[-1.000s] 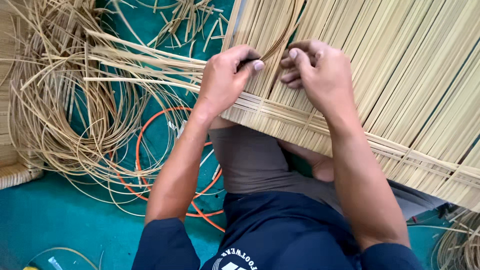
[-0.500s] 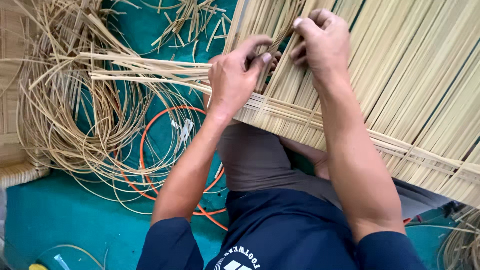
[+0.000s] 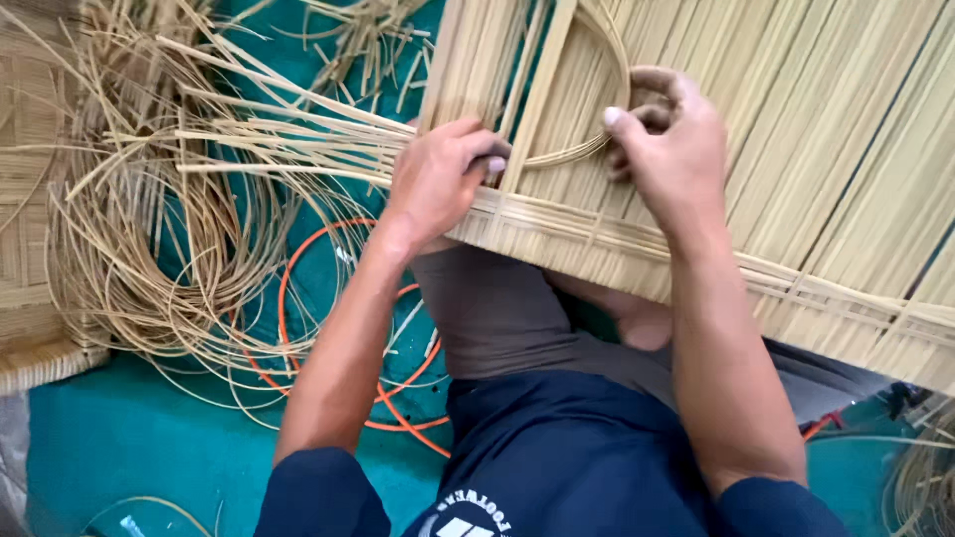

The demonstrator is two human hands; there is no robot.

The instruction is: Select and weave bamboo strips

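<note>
A large mat of pale bamboo slats (image 3: 796, 149) lies across my lap, with cross strips woven along its near edge. My left hand (image 3: 438, 184) presses on the slats near that edge, fingers pinching a thin strip. My right hand (image 3: 667, 134) sits further up the mat and grips a thin curved cane strand (image 3: 607, 60) that loops over the slats between both hands. Loose ends of the cross strips (image 3: 269, 149) stick out to the left of the mat.
A tangled pile of thin cane strands (image 3: 149, 259) lies on the teal floor (image 3: 119, 447) at the left. An orange cord (image 3: 328, 318) curls beside my knee. A woven panel (image 3: 30, 249) borders the far left edge.
Both hands have moved up the mat. A slat has been lifted apart from the others and the thin cane strand now bends in a wide loop over them.
</note>
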